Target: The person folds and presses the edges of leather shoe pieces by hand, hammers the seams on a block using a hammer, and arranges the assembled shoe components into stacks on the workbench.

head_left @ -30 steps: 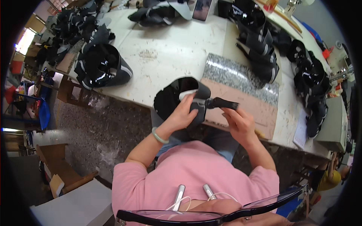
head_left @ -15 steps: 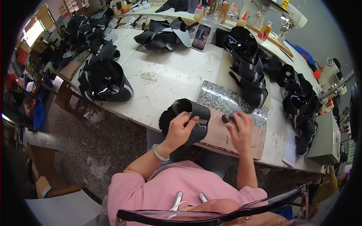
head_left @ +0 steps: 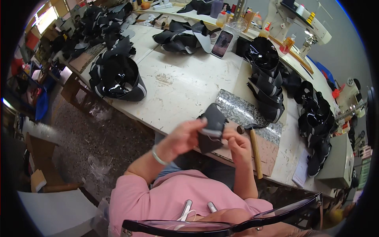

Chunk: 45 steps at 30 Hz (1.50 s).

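Over the table's near edge, a black shoe upper (head_left: 214,121) with a grey stripe is held up between my two hands. My left hand (head_left: 182,138), slightly blurred, pinches its left edge. Fingers of my right hand (head_left: 238,147) are closed at its right edge, around the end of the stripe. Just right of that hand lies a hammer (head_left: 256,152), its wooden handle pointing toward me and its dark head farther off. Beneath the hammer are a tan board (head_left: 268,158) and a speckled granite slab (head_left: 241,107).
Black uppers are piled at the left (head_left: 118,79), along the back (head_left: 181,37) and in a nested stack (head_left: 264,83) at the right. A phone (head_left: 222,43) leans near glue bottles (head_left: 287,44). A sewing machine (head_left: 308,21) stands at the far right.
My right hand has left the hammer area and moved left onto the upper. The upper has turned and lies flatter, its opening no longer facing up. The hammer's handle now shows.
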Tool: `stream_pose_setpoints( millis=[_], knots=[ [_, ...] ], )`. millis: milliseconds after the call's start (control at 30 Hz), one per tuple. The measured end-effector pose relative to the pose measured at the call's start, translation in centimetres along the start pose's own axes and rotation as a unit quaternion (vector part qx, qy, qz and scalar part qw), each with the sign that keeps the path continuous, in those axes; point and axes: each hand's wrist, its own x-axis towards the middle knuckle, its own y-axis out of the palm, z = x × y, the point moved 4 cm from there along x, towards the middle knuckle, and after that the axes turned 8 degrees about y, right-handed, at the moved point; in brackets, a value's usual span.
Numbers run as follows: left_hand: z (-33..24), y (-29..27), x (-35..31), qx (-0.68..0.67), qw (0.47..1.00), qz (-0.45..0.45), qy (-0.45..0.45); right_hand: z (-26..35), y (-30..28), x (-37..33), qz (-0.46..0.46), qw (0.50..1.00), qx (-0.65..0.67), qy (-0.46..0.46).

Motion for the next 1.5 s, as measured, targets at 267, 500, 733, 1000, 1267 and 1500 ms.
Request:
stream_pose_setpoints(
  millis=[267,500,733,1000,1267,1500],
  knots=[
    [-24.3,2.7,-4.2,0.508,0.787,-0.086,0.340,-6.7,-4.5,-1.4,-0.105,0.986,-0.061,0.118],
    [-33.6,-0.7,-1.8,0.877,0.221,-0.336,0.264,-8.3,-3.9,-0.8,-0.139,0.965,-0.216,0.051],
    [-23.9,-17.6,0.5,0.892,0.179,-0.407,0.085,-7.9,-3.9,-1.0,-0.126,0.949,-0.288,0.001],
    [-20.1,-14.3,0.0,0.887,0.235,-0.284,0.276,-7.5,-3.6,-1.0,-0.127,0.942,-0.312,-0.004],
    [-24.3,-15.2,0.1,0.864,0.263,-0.387,0.184,-7.0,-3.3,-1.0,-0.128,0.939,-0.320,-0.021],
    [-29.9,-9.8,-2.9,0.844,0.154,-0.425,0.289,-6.7,-3.2,-0.9,-0.125,0.939,-0.320,-0.025]
  ],
)
